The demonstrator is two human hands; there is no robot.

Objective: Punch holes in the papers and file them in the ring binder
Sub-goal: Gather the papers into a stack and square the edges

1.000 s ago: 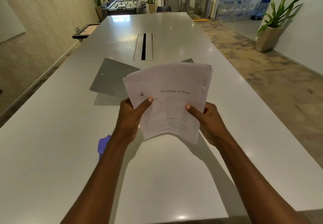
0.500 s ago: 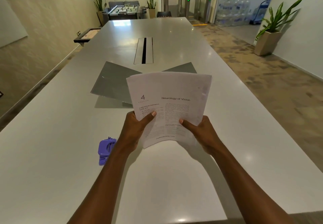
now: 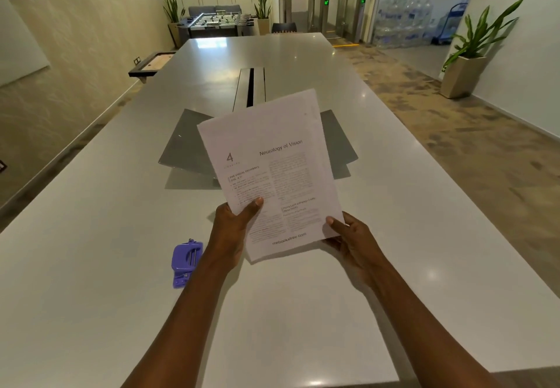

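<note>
White printed papers [image 3: 272, 175], a thin stack headed "Neurology of Vision" with a large 4 beside the title, are held up off the surface [image 3: 91, 266] between my two hands, roughly midway between its long edges and closer to the near edge than the far one. My left grip [image 3: 233, 230] pinches the stack at its lower left side, with the thumb flat on the printed face and the fingers hidden behind. My right grip [image 3: 351, 242] pinches the lower right corner the same way, thumb on top. The stack sits skewed, its top right corner higher in view than its top left.

Beyond the papers, near the middle of the surface, lies the grey ring binder [image 3: 188, 145]. It looks to be lying open and flat, though the sheets cover its centre and I cannot make out the rings. Only its left part and a strip of its right part show past the stack.

The purple hole punch [image 3: 185, 262] rests on the surface just beside my left wrist, on the side toward the left edge and nearer the near edge than the binder. A long cable slot [image 3: 250, 87] runs toward the far edge, beyond the binder.
</note>
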